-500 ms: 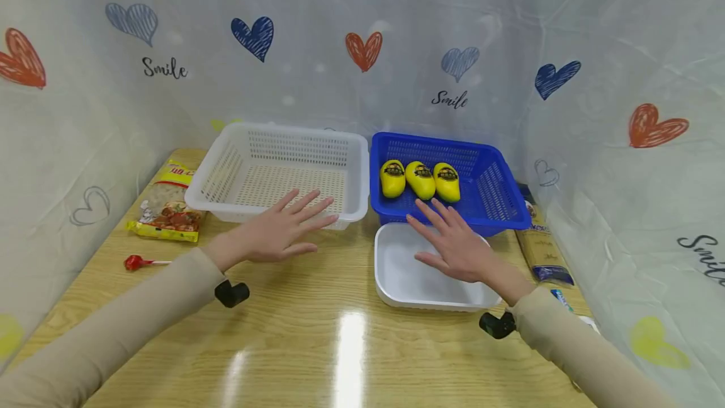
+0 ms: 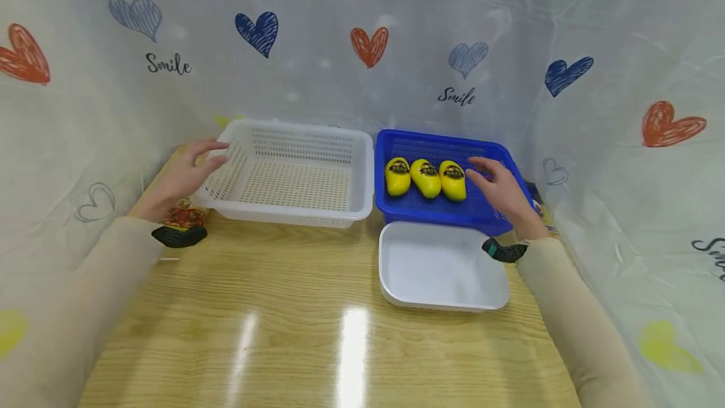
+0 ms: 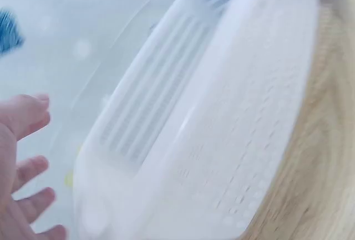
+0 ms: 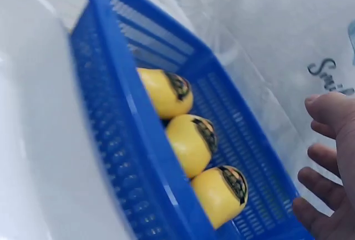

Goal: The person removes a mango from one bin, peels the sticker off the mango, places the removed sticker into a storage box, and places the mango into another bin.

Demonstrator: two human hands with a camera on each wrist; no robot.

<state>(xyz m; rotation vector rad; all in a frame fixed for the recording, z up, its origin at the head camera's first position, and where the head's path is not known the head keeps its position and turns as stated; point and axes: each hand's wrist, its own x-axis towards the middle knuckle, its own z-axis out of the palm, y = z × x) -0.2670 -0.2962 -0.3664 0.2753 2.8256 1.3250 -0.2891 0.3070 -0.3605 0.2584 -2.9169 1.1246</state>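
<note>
My left hand (image 2: 189,175) hovers by the left end of the white basket (image 2: 294,211), fingers parted and gently bent, holding nothing. In the left wrist view its fingers (image 3: 33,170) are apart from the basket's rim. Over the right part of the blue basket (image 2: 436,214) is my right hand (image 2: 504,194), thumb and fingers spread with nothing between them. Three yellow mangoes (image 2: 426,178) with dark labels lie side by side in the blue basket, just left of that hand. The right wrist view shows a gap between the hand and the nearest mango (image 4: 219,198).
A white tray (image 2: 442,266) stands in front of the blue basket on the wooden table (image 2: 272,320). A food packet (image 2: 185,214) lies partly hidden beneath the left arm, near a thin white stick (image 2: 168,259). Another packet (image 2: 550,229) shows behind the right wrist. A heart-printed curtain encloses the table.
My left hand has moved left, from the white basket's front to its left end. My right hand has gone forward and right, from above the tray to the blue basket. Mangoes stay put.
</note>
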